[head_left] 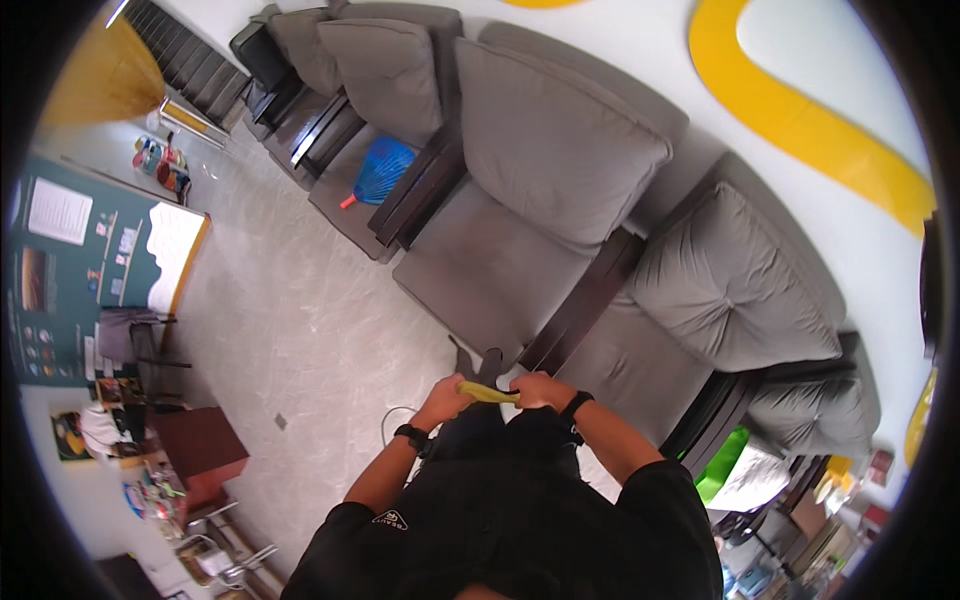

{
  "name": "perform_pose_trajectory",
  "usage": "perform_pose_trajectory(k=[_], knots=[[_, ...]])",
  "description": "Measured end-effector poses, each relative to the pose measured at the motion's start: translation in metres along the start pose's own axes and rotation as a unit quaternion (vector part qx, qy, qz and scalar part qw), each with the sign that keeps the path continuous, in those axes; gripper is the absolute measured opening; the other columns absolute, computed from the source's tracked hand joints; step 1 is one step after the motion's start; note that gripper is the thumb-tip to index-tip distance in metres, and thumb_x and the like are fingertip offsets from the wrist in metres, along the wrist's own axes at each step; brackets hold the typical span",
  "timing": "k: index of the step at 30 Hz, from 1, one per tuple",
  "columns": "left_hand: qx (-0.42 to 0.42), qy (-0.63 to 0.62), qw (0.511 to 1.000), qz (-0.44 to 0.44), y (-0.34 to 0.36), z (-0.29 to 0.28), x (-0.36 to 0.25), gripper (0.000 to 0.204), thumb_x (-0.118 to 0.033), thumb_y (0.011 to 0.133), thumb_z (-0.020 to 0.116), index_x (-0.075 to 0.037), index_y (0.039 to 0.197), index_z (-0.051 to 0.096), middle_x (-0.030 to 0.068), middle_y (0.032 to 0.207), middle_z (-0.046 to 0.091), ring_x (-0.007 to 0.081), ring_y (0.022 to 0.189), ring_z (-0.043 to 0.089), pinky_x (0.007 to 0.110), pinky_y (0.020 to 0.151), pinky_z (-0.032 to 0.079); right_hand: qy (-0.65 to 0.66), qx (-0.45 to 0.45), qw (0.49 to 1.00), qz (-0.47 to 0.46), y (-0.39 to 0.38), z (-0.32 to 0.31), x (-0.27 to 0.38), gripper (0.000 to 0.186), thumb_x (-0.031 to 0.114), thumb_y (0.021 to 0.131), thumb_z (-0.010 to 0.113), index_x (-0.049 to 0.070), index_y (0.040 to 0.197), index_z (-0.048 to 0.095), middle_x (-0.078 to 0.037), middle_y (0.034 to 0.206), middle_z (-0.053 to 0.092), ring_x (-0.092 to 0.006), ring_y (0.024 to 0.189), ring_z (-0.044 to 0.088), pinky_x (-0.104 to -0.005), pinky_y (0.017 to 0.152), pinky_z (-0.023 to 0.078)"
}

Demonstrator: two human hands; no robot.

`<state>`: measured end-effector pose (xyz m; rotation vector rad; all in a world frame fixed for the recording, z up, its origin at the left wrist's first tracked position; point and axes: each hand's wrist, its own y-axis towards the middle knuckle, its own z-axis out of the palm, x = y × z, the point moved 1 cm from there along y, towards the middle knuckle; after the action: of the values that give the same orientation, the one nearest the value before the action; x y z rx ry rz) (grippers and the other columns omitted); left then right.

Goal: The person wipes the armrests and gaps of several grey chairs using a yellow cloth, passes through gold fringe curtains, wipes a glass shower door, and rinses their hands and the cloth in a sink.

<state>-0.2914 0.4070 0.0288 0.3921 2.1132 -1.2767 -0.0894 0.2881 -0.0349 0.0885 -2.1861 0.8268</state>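
In front of my body, a yellow cloth (pixel 487 393) is stretched between my two hands in a narrow, slightly curved strip. My left hand (pixel 442 401) is closed around its left end. At the other end, my right hand (pixel 540 390) grips it with curled fingers. Both wrists carry dark bands. Directly beyond my hands stands a grey cushioned seat (pixel 500 265) with dark armrests; neither hand touches it.
More grey seats (pixel 625 365) curve along the white wall. A blue hand fan (pixel 386 170) with a red handle lies on one farther left. A green and white bag (pixel 735 470) is at the right. Left, across the tiled floor (pixel 300 340), stands a reddish-brown cabinet (pixel 200 450).
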Motion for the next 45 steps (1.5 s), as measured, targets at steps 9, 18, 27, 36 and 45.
perform_pose_trajectory(k=[9, 18, 27, 36, 45], knots=[[0.101, 0.194, 0.950, 0.221, 0.008, -0.072, 0.113, 0.021, -0.017, 0.074, 0.065, -0.003, 0.089, 0.061, 0.0180, 0.086, 0.065, 0.0353, 0.082, 0.063, 0.043, 0.070, 0.048, -0.085, 0.019, 0.990, 0.113, 0.023, 0.031, 0.033, 0.035, 0.028, 0.080, 0.056, 0.006, 0.106, 0.065, -0.019, 0.097, 0.066, -0.0389, 0.093, 0.062, -0.0464, 0.079, 0.050], [-0.188, -0.024, 0.950, 0.246, -0.082, -0.241, 0.128, 0.017, -0.006, 0.077, 0.065, 0.000, 0.093, 0.061, 0.0165, 0.083, 0.063, 0.0332, 0.080, 0.062, 0.036, 0.072, 0.049, -0.091, -0.231, 0.968, 0.023, 0.098, -0.078, 0.230, 0.026, 0.014, 0.087, 0.049, 0.006, 0.107, 0.064, -0.020, 0.095, 0.065, -0.0382, 0.091, 0.061, -0.0472, 0.079, 0.049], [-0.252, 0.050, 0.951, 0.174, -0.066, -0.296, 0.184, 0.012, -0.007, 0.081, 0.063, -0.001, 0.090, 0.066, 0.0167, 0.079, 0.065, 0.0307, 0.071, 0.063, 0.036, 0.066, 0.050, -0.173, -0.084, 0.981, -0.001, 0.188, -0.083, 0.274, 0.028, 0.008, 0.082, 0.048, 0.003, 0.105, 0.062, -0.019, 0.095, 0.066, -0.0394, 0.094, 0.061, -0.0487, 0.083, 0.047], [-0.245, -0.019, 0.968, 0.043, -0.007, -0.328, 0.175, 0.030, -0.022, 0.085, 0.062, 0.003, 0.070, 0.056, 0.0156, 0.058, 0.054, 0.0210, 0.054, 0.053, 0.037, 0.054, 0.042, 0.033, -0.167, 0.979, -0.110, 0.305, -0.095, 0.224, 0.026, 0.016, 0.083, 0.052, 0.000, 0.099, 0.064, -0.022, 0.091, 0.064, -0.0406, 0.087, 0.061, -0.0477, 0.076, 0.048], [-0.136, -0.128, 0.980, 0.061, 0.091, -0.386, 0.016, 0.023, -0.015, 0.090, 0.060, 0.002, 0.075, 0.056, 0.0007, 0.064, 0.054, 0.0073, 0.061, 0.046, 0.028, 0.056, 0.039, 0.201, -0.157, 0.964, -0.075, 0.355, -0.219, 0.222, 0.028, 0.028, 0.089, 0.054, 0.001, 0.095, 0.060, -0.022, 0.088, 0.063, -0.0402, 0.085, 0.062, -0.0460, 0.073, 0.048]])
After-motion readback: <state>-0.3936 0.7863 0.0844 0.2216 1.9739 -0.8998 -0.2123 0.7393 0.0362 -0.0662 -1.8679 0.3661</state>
